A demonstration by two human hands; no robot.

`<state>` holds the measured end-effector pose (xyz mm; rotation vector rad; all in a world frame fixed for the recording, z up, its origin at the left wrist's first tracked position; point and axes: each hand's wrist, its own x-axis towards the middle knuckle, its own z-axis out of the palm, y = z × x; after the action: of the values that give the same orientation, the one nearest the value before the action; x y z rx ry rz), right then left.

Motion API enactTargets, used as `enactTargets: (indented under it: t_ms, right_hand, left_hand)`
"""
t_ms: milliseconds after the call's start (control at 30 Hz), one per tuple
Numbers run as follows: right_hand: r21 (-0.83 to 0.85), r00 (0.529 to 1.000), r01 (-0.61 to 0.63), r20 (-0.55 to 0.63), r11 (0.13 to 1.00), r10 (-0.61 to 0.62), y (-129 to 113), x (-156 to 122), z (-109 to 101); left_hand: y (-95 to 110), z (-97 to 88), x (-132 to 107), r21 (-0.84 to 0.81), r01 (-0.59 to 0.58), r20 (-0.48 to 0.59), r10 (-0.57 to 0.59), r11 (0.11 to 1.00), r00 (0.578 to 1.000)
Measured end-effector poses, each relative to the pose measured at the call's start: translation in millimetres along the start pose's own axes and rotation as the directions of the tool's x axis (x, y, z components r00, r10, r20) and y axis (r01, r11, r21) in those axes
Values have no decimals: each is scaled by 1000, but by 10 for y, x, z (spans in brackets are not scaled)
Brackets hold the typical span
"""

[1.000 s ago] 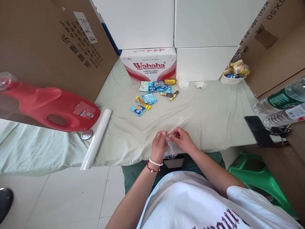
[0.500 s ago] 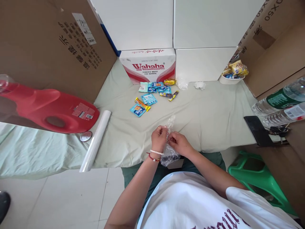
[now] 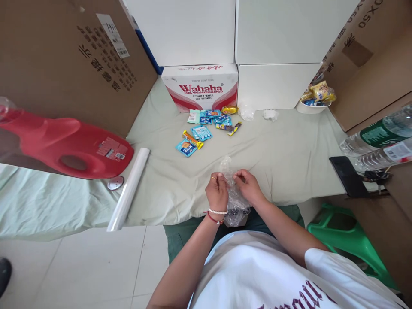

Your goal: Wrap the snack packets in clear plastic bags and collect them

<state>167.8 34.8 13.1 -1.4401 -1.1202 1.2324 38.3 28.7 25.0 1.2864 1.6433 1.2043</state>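
Note:
My left hand (image 3: pixel 216 190) and my right hand (image 3: pixel 246 185) are both pinched on the neck of a small clear plastic bag (image 3: pixel 234 205), which hangs between them at the near edge of the cloth-covered surface (image 3: pixel 283 154). The bag's twisted top sticks up between my fingers, and dark contents show at its bottom. Several small snack packets (image 3: pixel 201 131), mostly blue with some yellow, lie scattered further back on the cloth.
A roll of clear bags (image 3: pixel 129 189) lies to the left, beside a red jug (image 3: pixel 67 148) on its side. A Wahaha carton (image 3: pixel 201 88), white boxes and brown cardboard boxes stand behind. A white bowl of snacks (image 3: pixel 315 99), water bottles (image 3: pixel 376 141), a black phone (image 3: pixel 349 176) and a green stool (image 3: pixel 350 240) are on the right.
The bag's long twisted tail, stretched up to the right a second ago, is now gathered short and upright between my hands. Both hands stayed near the cloth's edge.

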Motion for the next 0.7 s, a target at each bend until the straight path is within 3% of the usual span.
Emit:
enactTargets:
  t_ms: [167, 300, 467, 600, 700]
  right_hand:
    - [284, 984, -173, 3, 943, 180, -29, 156, -208]
    - [332, 953, -302, 69, 894, 296, -170, 446, -465]
    - [149, 939, -342, 23, 928, 342, -213, 878, -716]
    - [-5, 959, -279, -45, 960, 278, -140, 1107, -778]
    - [-174, 983, -177, -68, 969, 168, -65, 1193, -738]
  left_hand:
    - [-132, -177, 211, 24, 72, -86, -70, 997, 994]
    - [-230, -355, 494, 113, 59, -70, -51, 992, 996]
    - [-342, -548, 893, 372, 43, -13, -41, 927, 999]
    - [-375, -657, 1049, 478, 72, -79, -39, 876, 996]
    - [-309, -664, 980, 569, -28, -195, 168, 822, 966]
